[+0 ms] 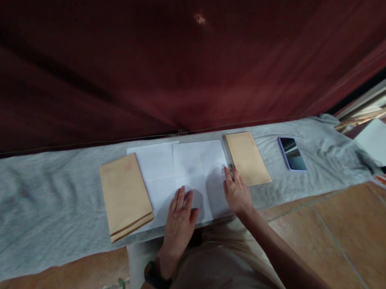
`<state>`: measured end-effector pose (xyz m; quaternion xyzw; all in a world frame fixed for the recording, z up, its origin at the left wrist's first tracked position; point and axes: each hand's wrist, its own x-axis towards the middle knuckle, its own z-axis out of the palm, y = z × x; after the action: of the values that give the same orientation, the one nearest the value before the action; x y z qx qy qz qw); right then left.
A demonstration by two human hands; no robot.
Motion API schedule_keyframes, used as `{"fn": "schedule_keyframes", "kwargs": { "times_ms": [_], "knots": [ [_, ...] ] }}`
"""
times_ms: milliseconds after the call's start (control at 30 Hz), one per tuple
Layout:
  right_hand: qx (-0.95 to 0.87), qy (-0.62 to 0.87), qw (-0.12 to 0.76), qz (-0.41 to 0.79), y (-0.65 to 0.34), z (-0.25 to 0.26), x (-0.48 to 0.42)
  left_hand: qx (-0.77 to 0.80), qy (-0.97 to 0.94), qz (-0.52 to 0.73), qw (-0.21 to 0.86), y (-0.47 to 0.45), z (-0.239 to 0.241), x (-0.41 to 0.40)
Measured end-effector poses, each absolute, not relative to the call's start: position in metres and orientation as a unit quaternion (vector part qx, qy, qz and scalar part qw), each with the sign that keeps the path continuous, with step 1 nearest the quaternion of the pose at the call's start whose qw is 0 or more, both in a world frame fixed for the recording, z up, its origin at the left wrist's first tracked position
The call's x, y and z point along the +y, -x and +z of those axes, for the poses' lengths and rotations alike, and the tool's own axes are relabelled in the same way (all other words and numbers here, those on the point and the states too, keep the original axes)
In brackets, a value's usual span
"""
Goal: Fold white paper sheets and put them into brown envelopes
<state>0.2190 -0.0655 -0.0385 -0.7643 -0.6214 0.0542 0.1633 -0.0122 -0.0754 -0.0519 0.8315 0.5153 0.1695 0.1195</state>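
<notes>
The left hand [180,215] lies palm down on the lower left part of the upper white sheet [199,163], fingers extended and slightly fanned, holding nothing. A dark wristband [155,277] sits on the left wrist. The right hand [237,191] rests on the right edge of the same sheet, fingers drawn close together and pointing away from the body. Whether these fingers pinch anything cannot be determined, because the fingertip area is small and blurred. The upper white sheet lies in the middle of the grey cloth [40,204], directly in front of the person, and overlaps a second white sheet [155,170] that extends to its left. A stack of brown envelopes [124,195] lies on the left, covering the left edge of the second sheet. A single brown envelope [247,157] lies just beside the right edge of the upper sheet, with the right fingertips at the boundary between the two. A phone [291,153] lies face up on the cloth, to the right of that envelope and apart from it. A dark red curtain [164,60] hangs behind the cloth. Tiled floor [342,238] shows to the right of the person's legs.
</notes>
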Motion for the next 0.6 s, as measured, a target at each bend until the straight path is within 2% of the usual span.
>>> {"fn": "schedule_keyframes", "kwargs": {
  "times_ms": [67,133,233,333,600],
  "knots": [
    [-0.644,0.753,0.138,0.02,-0.213,-0.028,-0.068,0.523,-0.829,0.166,0.111,0.012,-0.048,-0.074],
    [-0.67,0.727,0.151,0.005,-0.207,-0.023,-0.066,0.533,-0.823,0.169,0.1,0.009,-0.042,-0.071],
    [-0.709,0.682,0.18,0.018,-0.199,-0.028,-0.059,0.525,-0.822,0.202,0.087,-0.005,-0.032,-0.057],
    [-0.735,0.656,0.168,0.031,-0.192,-0.04,-0.051,0.487,-0.839,0.223,0.096,-0.029,-0.026,-0.033],
    [-0.767,0.628,0.128,0.023,-0.184,-0.067,-0.049,0.466,-0.864,0.137,0.128,-0.074,-0.045,0.018]
  ]
}}
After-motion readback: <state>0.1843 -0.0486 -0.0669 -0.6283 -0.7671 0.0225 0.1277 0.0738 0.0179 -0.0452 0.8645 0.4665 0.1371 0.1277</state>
